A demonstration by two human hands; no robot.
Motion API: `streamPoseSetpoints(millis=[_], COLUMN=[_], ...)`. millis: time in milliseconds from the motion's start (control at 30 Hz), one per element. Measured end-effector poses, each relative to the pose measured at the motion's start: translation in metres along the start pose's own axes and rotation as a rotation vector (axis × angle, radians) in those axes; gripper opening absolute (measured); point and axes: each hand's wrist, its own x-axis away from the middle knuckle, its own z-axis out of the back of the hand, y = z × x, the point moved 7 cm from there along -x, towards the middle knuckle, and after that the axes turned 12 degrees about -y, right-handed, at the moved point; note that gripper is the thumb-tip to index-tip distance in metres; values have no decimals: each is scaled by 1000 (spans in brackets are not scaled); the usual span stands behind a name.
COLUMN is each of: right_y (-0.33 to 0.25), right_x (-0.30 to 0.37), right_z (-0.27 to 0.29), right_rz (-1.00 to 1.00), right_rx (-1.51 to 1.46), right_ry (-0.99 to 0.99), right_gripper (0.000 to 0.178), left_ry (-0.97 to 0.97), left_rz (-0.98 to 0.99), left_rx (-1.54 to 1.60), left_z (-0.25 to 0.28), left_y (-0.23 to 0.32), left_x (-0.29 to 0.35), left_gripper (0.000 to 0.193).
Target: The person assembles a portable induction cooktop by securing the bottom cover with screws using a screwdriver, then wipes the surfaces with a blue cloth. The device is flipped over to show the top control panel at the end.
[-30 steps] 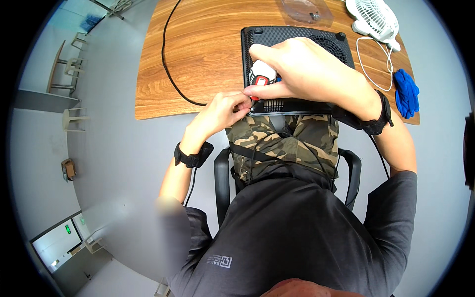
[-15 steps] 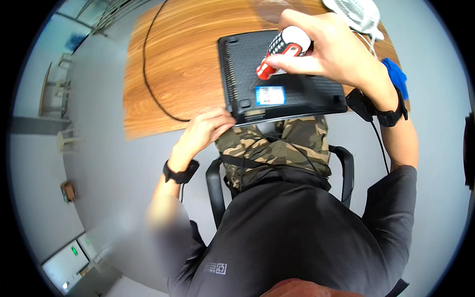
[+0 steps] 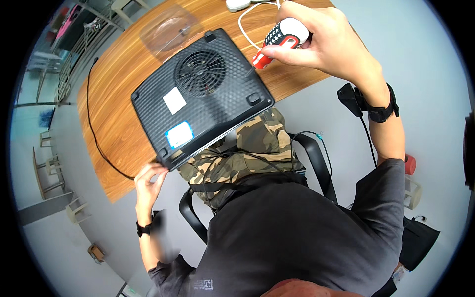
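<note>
A black, flat appliance with a round fan grille, like an induction cooker (image 3: 217,111), lies underside up on the table's near edge, turned at an angle. Small feet sit at its corners, and a white label and a blue-edged label are stuck on it. My left hand (image 3: 148,180) pinches its near left corner. In my right hand (image 3: 326,44) is a screwdriver (image 3: 289,34) with a stubby red, black and white handle. Its thin shaft points down-left to the appliance's right edge; whether the tip touches is hard to tell.
The wooden table (image 3: 111,143) carries a clear plastic tray (image 3: 168,29) with a thin item in it behind the appliance. A white device (image 3: 238,5) with a white cord stands at the far edge. A black cable (image 3: 94,126) runs along the left. Chair armrests (image 3: 316,163) flank my lap.
The appliance has swung round and shifted left, its fan grille now showing. My left hand moved left and nearer with its corner. The screwdriver went from over the appliance to its right edge.
</note>
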Motion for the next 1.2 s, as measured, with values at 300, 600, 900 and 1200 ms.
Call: streamPoseSetpoints(millis=[300, 600, 900, 1200], right_y=[77, 42, -107, -227], right_x=[10, -17, -66, -116], right_z=[-19, -20, -25, -119], right_rz=[60, 56, 448, 694], right_rx=[-16, 54, -32, -156], right_ry=[78, 13, 16, -198], right_gripper=[44, 48, 40, 40], left_ry=[-41, -1, 151, 297], left_rz=[196, 225, 43, -58], left_rx=[-31, 30, 215, 381], left_z=[0, -4, 8, 17], left_y=[1, -2, -9, -3], left_x=[7, 15, 25, 30], left_gripper=[11, 12, 14, 25])
